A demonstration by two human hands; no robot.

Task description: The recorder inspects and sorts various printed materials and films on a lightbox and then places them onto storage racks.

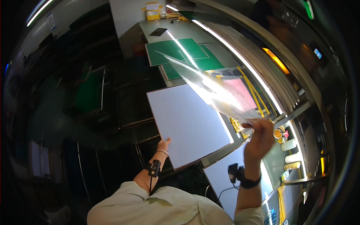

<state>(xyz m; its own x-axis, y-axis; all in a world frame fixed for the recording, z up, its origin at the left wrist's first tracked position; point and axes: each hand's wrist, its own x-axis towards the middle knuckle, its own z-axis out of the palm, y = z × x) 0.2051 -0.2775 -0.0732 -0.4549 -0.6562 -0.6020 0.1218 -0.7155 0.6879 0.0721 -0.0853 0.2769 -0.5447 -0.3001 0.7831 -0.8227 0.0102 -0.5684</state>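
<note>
A large white rectangular board (187, 123) lies tilted in front of me, partly over the workbench edge. My left hand (164, 145) grips its left edge near the lower corner, with the thumb on top and the other fingers hidden beneath. Raised at the right, my right hand (261, 138) pinches the corner of a clear, shiny plastic sheet (219, 95). The sheet slants up and away to the left, above the board's far right corner, and reflects the light strongly.
Green mats (176, 50) and a pink sheet (238, 92) lie on the bench beyond. Another white board (225, 174) is near my right forearm. Bottles and a tape roll (278, 134) line the right side. A yellow box (152, 12) stands at the far end.
</note>
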